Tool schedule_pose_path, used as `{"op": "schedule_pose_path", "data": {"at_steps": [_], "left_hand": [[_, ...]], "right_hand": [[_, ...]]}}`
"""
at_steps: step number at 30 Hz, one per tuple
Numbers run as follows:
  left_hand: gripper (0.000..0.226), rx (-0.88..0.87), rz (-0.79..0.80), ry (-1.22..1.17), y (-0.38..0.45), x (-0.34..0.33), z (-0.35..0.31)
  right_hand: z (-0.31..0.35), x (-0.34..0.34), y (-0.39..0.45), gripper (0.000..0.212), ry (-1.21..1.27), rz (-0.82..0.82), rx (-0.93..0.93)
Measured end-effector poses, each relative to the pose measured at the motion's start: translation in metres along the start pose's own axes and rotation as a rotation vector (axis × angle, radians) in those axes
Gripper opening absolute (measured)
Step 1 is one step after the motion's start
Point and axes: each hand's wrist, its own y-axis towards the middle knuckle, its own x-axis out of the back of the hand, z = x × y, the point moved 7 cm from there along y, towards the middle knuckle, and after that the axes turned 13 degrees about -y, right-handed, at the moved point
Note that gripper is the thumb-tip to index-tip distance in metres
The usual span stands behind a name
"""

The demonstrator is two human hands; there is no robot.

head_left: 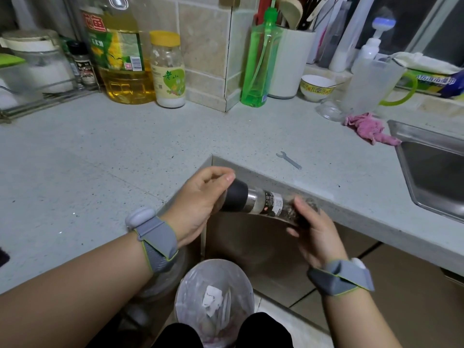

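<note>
A pepper grinder [263, 203] with a black cap and a clear glass body lies sideways in the air, in front of the counter's inner corner. My left hand [198, 202] grips its black cap end, thumb on top. My right hand [313, 229] holds the glass end, where dark peppercorns show through. Below the hands stands a waste bin [213, 300] lined with a pale bag, with scraps of paper inside. Both wrists wear grey bands.
A small flat wrench [288, 160] lies on the speckled countertop [100, 159]. At the back stand an oil bottle [120, 51], a yellow-lidded jar [168, 69], green dish soap [261, 64], a bowl [317, 87] and a plastic jug [371, 86]. A pink rag [369, 128] lies by the steel sink [437, 172].
</note>
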Motion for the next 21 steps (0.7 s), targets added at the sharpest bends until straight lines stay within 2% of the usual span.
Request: {"op": "schedule_pose_path", "data": {"at_steps": [2, 4, 8, 11, 14, 16, 18, 21], "left_hand": [[0.023, 0.062, 0.038, 0.034, 0.0, -0.004, 0.005], [0.021, 0.096, 0.081, 0.155, -0.001, -0.006, 0.008], [0.029, 0.13, 0.348, 0.557, -0.01, -0.024, 0.021], [0.037, 0.182, 0.501, 0.583, -0.018, -0.033, 0.032], [0.041, 0.135, 0.521, 0.561, -0.018, -0.033, 0.029], [0.043, 0.15, 0.544, 0.451, -0.02, -0.035, 0.027], [0.046, 0.215, 0.596, 0.279, -0.024, -0.04, 0.026], [0.047, 0.262, 0.671, 0.133, -0.028, -0.045, 0.021]], "right_hand": [[0.025, 0.012, -0.004, 0.043, -0.155, -0.06, 0.096], [0.053, 0.015, -0.009, 0.058, -0.299, -0.094, 0.214], [0.105, 0.013, -0.018, 0.053, -0.49, -0.139, 0.36], [0.131, -0.007, -0.021, 0.049, -0.517, -0.119, 0.45], [0.134, -0.032, -0.013, 0.048, -0.469, -0.054, 0.455], [0.129, -0.05, -0.005, 0.061, -0.19, 0.149, 0.395], [0.117, -0.079, -0.005, 0.08, 0.149, 0.468, 0.243], [0.104, -0.119, -0.015, 0.085, 0.234, 0.803, 0.147]]}}
